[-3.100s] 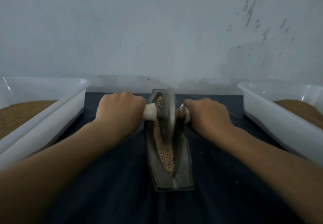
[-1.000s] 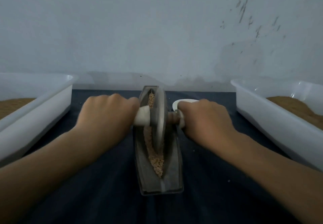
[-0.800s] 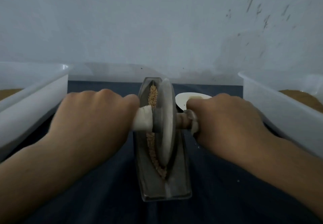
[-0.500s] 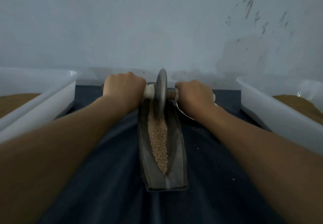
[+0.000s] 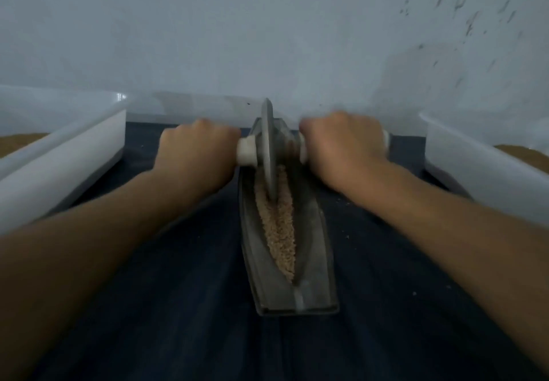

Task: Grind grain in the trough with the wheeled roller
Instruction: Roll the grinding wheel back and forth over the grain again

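Note:
A narrow grey metal trough (image 5: 315,265) lies lengthwise on the dark cloth, pointing away from me. Tan crushed grain (image 5: 279,232) fills its groove, split by a furrow. The grey wheeled roller (image 5: 267,149) stands upright in the groove in the trough's far half. My left hand (image 5: 196,152) grips the roller's white left handle. My right hand (image 5: 341,149) grips the right handle, whose white end shows past my knuckles. The frame is slightly blurred.
A white plastic tub (image 5: 59,158) with brown grain stands at the left, another white tub (image 5: 481,169) with brown grain at the right. A pale wall rises right behind the trough. A few crumbs lie on the dark cloth (image 5: 184,306).
Over the last second the roller went from the trough's middle out to its far end. Since half a second ago it has come slightly back toward me, both hands still on the handles.

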`<action>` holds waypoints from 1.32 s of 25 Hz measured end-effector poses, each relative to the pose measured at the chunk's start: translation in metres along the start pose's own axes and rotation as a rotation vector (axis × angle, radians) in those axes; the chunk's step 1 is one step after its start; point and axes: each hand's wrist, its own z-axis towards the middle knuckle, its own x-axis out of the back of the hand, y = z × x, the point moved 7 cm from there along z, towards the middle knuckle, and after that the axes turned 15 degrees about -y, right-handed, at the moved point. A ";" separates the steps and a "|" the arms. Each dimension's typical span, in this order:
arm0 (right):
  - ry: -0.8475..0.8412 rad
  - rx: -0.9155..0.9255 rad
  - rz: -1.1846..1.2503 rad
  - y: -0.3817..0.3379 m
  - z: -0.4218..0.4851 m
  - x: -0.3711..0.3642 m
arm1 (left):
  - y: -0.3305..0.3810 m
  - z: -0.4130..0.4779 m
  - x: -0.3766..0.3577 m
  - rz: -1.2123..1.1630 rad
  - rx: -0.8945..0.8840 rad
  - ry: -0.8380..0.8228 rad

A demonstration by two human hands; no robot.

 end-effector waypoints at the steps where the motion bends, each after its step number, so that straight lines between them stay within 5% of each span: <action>1: -0.064 -0.004 0.036 0.000 0.022 -0.001 | 0.000 0.017 -0.002 -0.053 0.020 -0.059; 5: -0.174 0.048 0.049 0.001 0.024 -0.001 | 0.004 0.015 0.008 -0.009 0.019 -0.044; 11: 0.127 0.166 0.002 0.007 -0.082 0.021 | -0.002 -0.083 0.028 0.119 -0.182 0.143; 19: -0.057 -0.047 0.176 0.011 0.033 -0.029 | 0.019 0.047 0.025 0.166 -0.044 -0.047; 27: 0.097 0.151 0.012 0.005 -0.070 0.016 | -0.002 -0.073 0.019 0.055 -0.165 0.151; 33: 0.001 -0.029 0.058 0.005 0.008 -0.011 | 0.007 0.002 0.012 0.097 -0.023 0.087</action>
